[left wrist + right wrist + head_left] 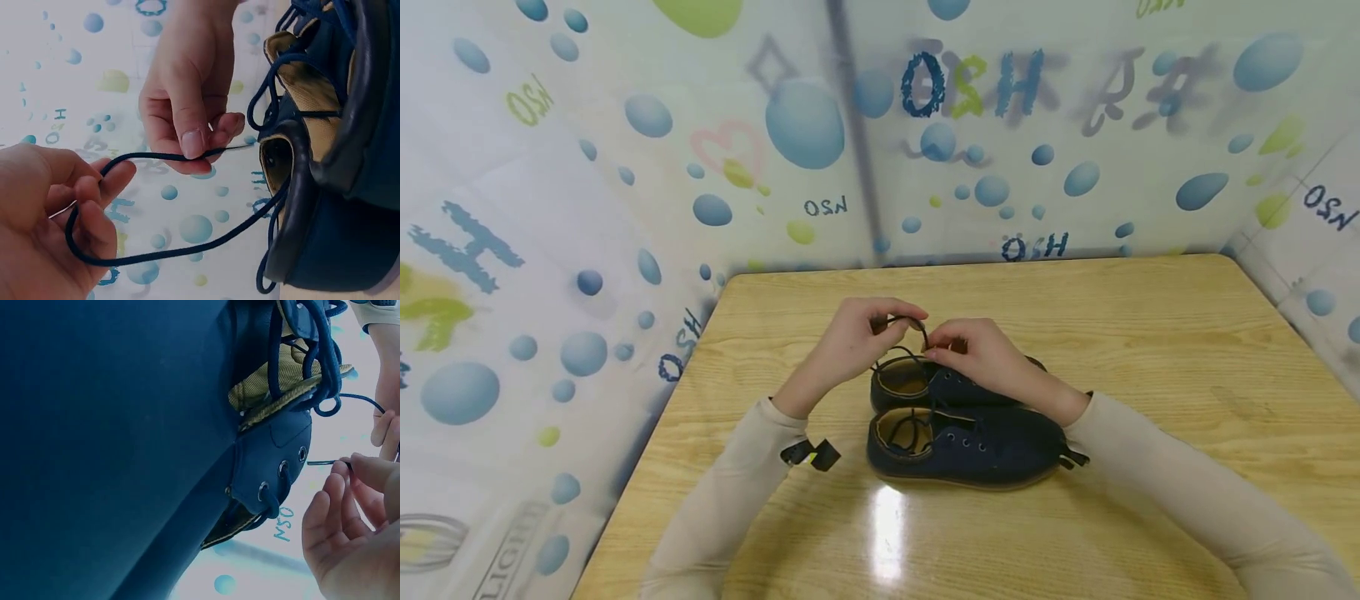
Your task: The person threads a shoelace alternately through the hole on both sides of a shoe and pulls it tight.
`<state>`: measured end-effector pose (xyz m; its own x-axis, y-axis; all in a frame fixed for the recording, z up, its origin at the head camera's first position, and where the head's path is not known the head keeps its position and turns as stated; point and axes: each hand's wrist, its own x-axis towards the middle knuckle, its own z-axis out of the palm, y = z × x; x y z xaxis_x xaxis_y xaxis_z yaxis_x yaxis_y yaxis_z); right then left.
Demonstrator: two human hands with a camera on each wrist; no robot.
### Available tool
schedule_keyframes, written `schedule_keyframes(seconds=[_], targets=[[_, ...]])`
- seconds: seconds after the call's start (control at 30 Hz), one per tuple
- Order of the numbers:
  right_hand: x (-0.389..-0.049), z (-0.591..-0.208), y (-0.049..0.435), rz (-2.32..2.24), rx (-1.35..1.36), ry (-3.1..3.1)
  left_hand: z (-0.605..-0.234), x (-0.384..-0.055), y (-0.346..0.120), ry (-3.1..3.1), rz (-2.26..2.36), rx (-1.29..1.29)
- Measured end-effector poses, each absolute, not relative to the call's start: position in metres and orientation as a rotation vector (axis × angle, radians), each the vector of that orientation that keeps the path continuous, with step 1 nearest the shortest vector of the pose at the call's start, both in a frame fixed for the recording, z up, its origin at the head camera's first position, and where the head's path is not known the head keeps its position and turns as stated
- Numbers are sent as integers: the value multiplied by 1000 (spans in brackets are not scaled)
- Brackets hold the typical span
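Observation:
Two dark navy lace-up shoes lie side by side, the nearer shoe (1007,454) in full view and the farther shoe (953,388) partly behind it and my right hand. Above the farther shoe's opening, my left hand (859,337) holds a dark shoelace (169,253) that loops round between its fingers. My right hand (988,354) pinches the same lace close to its end between thumb and fingers; the thin tip (320,463) sticks out past them. Metal eyelets (283,469) line the shoe's flap in the right wrist view, with lace threaded through some.
The shoes rest on a light wooden table (775,517) with a bright reflection in front of them. Patterned curtains with blue drops (805,125) stand behind and at the sides. A loose lace (912,432) lies in the nearer shoe's opening. A small black device (811,454) sits at my left wrist.

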<state>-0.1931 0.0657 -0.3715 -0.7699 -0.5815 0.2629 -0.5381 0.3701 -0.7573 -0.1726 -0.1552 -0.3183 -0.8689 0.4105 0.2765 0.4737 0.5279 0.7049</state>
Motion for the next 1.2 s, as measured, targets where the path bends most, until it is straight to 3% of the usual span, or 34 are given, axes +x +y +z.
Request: schedule_keyframes(seconds=[0.27, 0.4, 0.53, 1.2], targets=[[-203, -374, 70, -1366, -898, 2535, -327, -168, -148, -2386, -858, -975], [-205, -374, 76, -1399, -856, 2499, -338, -165, -136, -2622, -680, -1073], [-204, -375, 78, -1455, -827, 2441, -356, -168, -126, -2903, -496, -1004], [-211, -378, 76, -1322, -815, 2346, -377, -164, -114, -2822, -504, -966]])
